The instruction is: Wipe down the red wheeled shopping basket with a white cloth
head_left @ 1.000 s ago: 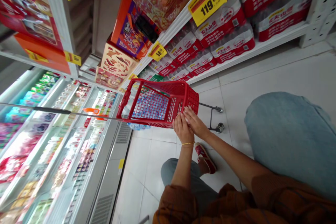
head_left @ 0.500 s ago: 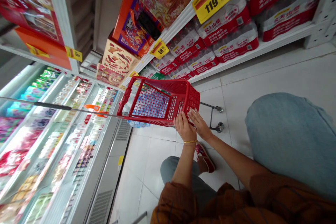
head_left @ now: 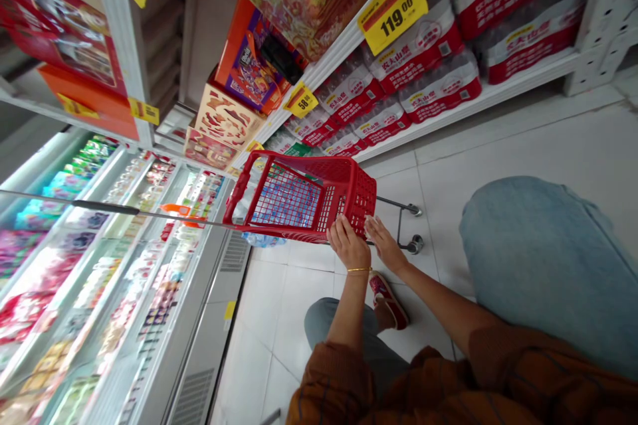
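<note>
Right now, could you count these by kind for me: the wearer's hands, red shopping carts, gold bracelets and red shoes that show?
Hands: 2 (left hand, right hand)
Red shopping cart: 1
Gold bracelet: 1
Red shoe: 1
Total: 5

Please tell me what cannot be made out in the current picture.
All in the head view:
Left hand: palm hidden by its own back, grip on the red cart unclear.
Right hand: viewing angle hides whether it touches the cart.
Blue pack: partly hidden by the cart.
Brightly lit goods: blurred, too small to read.
Patterned box: cut off by the top edge.
</note>
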A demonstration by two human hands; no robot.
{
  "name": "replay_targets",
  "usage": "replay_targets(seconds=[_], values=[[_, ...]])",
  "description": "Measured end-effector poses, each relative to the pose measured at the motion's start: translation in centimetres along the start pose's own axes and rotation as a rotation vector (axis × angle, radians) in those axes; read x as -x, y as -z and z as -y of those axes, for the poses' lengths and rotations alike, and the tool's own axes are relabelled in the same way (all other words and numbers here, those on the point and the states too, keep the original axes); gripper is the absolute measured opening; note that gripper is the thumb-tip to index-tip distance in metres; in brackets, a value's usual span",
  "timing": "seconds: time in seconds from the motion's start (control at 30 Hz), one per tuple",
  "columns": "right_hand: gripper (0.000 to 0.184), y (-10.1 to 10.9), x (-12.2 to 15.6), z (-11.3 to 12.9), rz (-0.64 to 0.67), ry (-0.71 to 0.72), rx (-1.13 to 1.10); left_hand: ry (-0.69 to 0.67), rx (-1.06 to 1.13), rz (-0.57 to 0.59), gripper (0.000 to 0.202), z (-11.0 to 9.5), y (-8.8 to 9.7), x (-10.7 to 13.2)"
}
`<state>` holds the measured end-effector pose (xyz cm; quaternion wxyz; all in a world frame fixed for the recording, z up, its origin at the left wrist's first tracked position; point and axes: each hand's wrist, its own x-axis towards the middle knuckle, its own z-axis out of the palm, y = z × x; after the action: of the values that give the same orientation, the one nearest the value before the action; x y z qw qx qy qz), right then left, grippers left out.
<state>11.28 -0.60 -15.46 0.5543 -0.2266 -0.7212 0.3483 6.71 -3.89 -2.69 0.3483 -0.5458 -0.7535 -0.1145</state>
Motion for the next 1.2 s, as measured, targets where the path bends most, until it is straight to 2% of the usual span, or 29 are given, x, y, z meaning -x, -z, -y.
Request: replay_targets(seconds=[0.1, 0.23, 0.37, 0.47, 0.6, 1.0, 1.2], values=[[0.061, 0.1, 0.0, 0.4, -0.033, -0.055, -0.015, -0.043, -0.005, 0.013, 0.056, 0.2, 0.3, 0.1], [0.056, 0.5, -1.9, 2.0, -0.111, -0.114, -0.047, -0.095, -0.007, -0.009, 0.057, 0.5, 0.5, 0.5], [0.054, 1.0, -4.3, 3.3, -0.083, 0.001, -0.071, -0.113, -0.015, -0.082, 0.052, 0.7, 0.3, 0.8], [0.054, 1.1, -4.8, 3.3, -0.051, 0.074, -0.075, -0.107, -0.017, -0.094, 0.049, 0.9, 0.2, 1.0], [0.058, 0.4, -4.0, 2.9, -0.055, 0.099, -0.049, -0.088, -0.019, -0.064, 0.048, 0.9, 0.1, 1.3], [0.065, -1.2, -0.5, 1.2, 0.02, 0.036, -0.023, -0.065, -0.035, -0.061, 0.048, 0.9, 0.1, 1.0], [0.064, -1.5, 2.6, 0.2, 0.04, -0.01, -0.033, -0.085, -0.069, -0.068, 0.047, 1.2, -0.1, 0.8]])
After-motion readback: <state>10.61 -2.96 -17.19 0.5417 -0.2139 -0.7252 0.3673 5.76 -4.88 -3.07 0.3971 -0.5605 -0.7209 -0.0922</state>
